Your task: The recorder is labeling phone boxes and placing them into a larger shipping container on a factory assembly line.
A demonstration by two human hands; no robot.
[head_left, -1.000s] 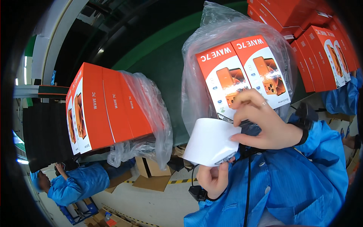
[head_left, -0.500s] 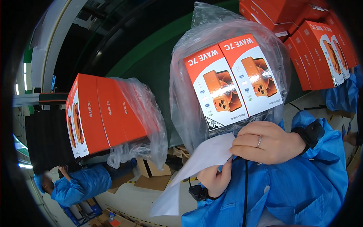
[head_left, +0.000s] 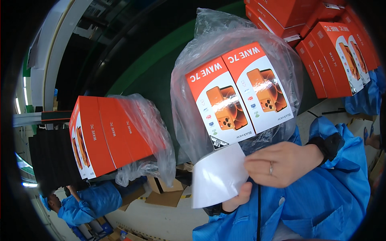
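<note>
A glossy white sheet (head_left: 219, 176) hangs curved in front of my body, just below the near edge of the boxes. My right hand (head_left: 281, 164), with a ring on one finger, pinches the sheet's right edge. Lower down, my left hand (head_left: 240, 197) grips its lower right corner; most of those fingers are behind the sheet. Beyond my hands, two red-and-white phone boxes (head_left: 237, 94) lie side by side in an open clear plastic bag (head_left: 181, 84). The bag spreads loosely around them.
To the left, a row of red phone boxes (head_left: 106, 134) sits partly inside another clear bag (head_left: 157, 140). More red boxes (head_left: 321, 64) are stacked at the far right. Open cardboard cartons (head_left: 165, 197) lie on the floor below. A person in blue (head_left: 94, 203) works at the lower left.
The sheet has swung up from hanging long toward the lower left and now faces me broadly. My left hand has moved slightly down, still on it. The bagged boxes appear slightly lower and farther left.
</note>
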